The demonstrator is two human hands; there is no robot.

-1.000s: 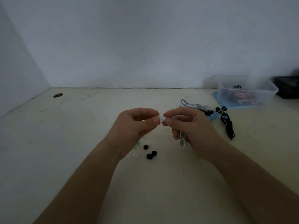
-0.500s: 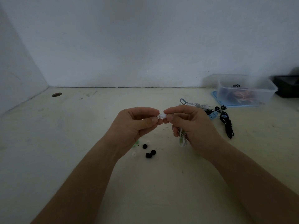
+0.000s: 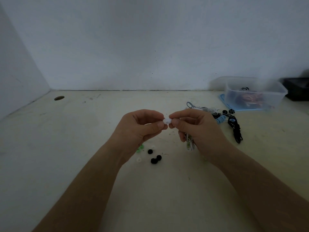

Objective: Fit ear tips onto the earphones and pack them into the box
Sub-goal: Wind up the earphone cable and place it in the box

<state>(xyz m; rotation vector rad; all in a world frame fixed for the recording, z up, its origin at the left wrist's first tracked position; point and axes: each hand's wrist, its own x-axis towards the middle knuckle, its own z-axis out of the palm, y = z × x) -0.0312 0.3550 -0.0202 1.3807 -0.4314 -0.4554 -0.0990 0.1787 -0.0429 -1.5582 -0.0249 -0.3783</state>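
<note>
over table (image 3: 66,164), hands (image 3: 137,129) (image 3: 199,129) pinching ear tip (image 3: 166,121), earphone (image 3: 189,144)

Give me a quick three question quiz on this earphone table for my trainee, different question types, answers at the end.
1. True or false: the left hand lies flat on the table.
2. Fill in: the clear box stands at the table's far ___ side.
3. Where are the loose black ear tips? A in the clear box; B on the table near the left wrist; C in the right hand.
Key: 1 false, it pinches a white ear tip against the white earphones in the right hand. 2 right. 3 B.
</note>
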